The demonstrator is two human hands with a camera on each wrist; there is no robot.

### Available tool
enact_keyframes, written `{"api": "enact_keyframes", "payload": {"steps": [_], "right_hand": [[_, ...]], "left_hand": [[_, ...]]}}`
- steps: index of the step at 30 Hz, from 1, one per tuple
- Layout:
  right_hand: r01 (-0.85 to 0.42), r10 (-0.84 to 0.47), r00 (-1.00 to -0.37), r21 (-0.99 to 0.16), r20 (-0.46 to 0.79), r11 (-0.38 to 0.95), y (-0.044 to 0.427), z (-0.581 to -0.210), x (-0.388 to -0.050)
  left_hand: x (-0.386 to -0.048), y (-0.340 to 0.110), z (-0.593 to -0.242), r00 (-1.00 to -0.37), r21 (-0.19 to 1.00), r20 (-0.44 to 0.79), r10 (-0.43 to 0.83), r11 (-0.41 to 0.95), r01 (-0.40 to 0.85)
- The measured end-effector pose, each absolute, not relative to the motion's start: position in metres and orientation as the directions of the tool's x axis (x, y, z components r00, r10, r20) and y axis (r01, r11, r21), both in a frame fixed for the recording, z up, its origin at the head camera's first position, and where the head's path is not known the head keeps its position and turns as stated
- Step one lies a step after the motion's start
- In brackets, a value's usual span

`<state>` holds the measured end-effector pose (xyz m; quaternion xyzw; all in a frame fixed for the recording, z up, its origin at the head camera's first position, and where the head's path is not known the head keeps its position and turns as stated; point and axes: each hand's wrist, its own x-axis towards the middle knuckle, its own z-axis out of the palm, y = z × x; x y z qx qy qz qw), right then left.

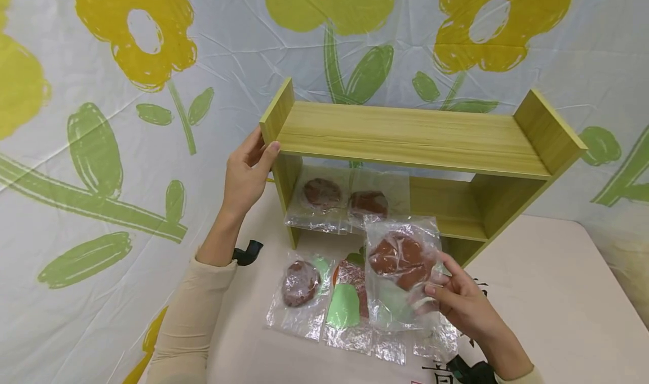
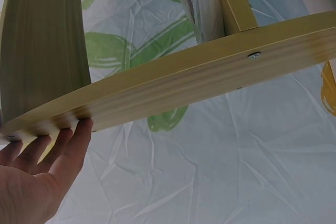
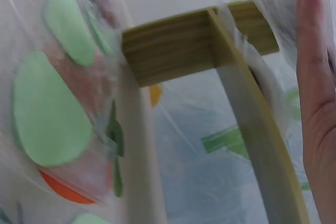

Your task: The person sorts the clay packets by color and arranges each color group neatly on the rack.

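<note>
My left hand (image 1: 245, 173) grips the upper left side panel of a small wooden shelf (image 1: 416, 136), thumb at its front edge. In the left wrist view, the fingertips (image 2: 83, 124) touch the panel's outer face. With thumb and fingers, my right hand (image 1: 463, 299) pinches the edge of a clear plastic bag (image 1: 392, 308) in front of the shelf. Inside that bag are a reddish-brown round piece (image 1: 400, 257) and a pale green shape. Two similar bags, one at the left (image 1: 321, 218), lean side by side on the middle board.
Several more bags (image 1: 301, 322) with brown, green and orange pieces lie on the pale table (image 1: 547, 294) before the shelf. A flower-printed cloth (image 1: 223, 52) hangs behind. Dark straps (image 1: 248, 253) sit at both wrists. Black characters (image 1: 438, 373) mark the table's front.
</note>
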<state>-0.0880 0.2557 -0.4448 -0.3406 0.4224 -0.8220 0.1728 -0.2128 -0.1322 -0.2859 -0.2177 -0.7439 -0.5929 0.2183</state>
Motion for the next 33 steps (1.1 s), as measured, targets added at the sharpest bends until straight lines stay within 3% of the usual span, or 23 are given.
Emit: {"api": "enact_keyframes", "payload": {"steps": [11, 23, 28, 33], "right_hand": [[-0.001, -0.371, -0.869, -0.752, 0.327, -0.660, 0.273, -0.438, -0.097], [-0.004, -0.243, -0.954, -0.815, 0.178, -0.579, 0.274, -0.433, -0.103], [0.088, -0.178, -0.984, -0.833, 0.013, -0.547, 0.271, -0.428, -0.101], [0.230, -0.226, -0.968, -0.733, -0.106, -0.640, 0.272, -0.433, -0.096]], "left_hand": [[-0.212, -0.132, -0.285, -0.804, 0.783, 0.590, 0.068, 0.196, 0.591], [-0.212, -0.131, -0.284, -0.811, 0.794, 0.581, 0.066, 0.176, 0.582], [-0.212, -0.132, -0.283, -0.814, 0.797, 0.578, 0.066, 0.171, 0.580], [-0.212, -0.132, -0.284, -0.815, 0.799, 0.576, 0.068, 0.164, 0.578]]}}
